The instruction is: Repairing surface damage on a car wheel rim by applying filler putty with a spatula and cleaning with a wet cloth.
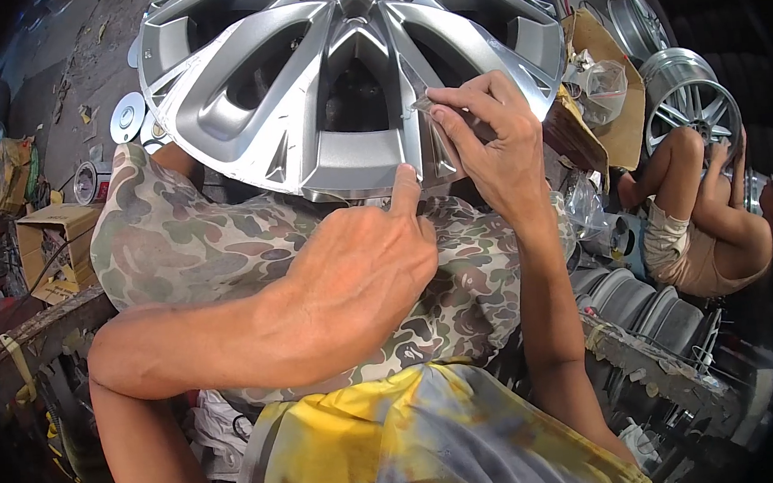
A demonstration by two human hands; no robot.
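A silver alloy wheel [361,153] lies in front of me above camouflage-clad legs [159,232], with white streaks on some spokes. My left hand [360,253] rests its outstretched index fingertip on a spoke near the lower rim; its other fingers are bent, their tips hidden. My right hand [497,142], to the right and a little higher, pinches a small thin piece [422,103] between thumb and index finger against the same spoke. I cannot make out exactly what that piece is.
Another person [709,243] crouches at right, holding a wheel [664,74]. Cardboard boxes [622,123] [46,241] flank me, the right one holding plastic bags. Stacked rims [637,308] sit at lower right. White round caps [127,117] lie at left, near a metal beam [39,323].
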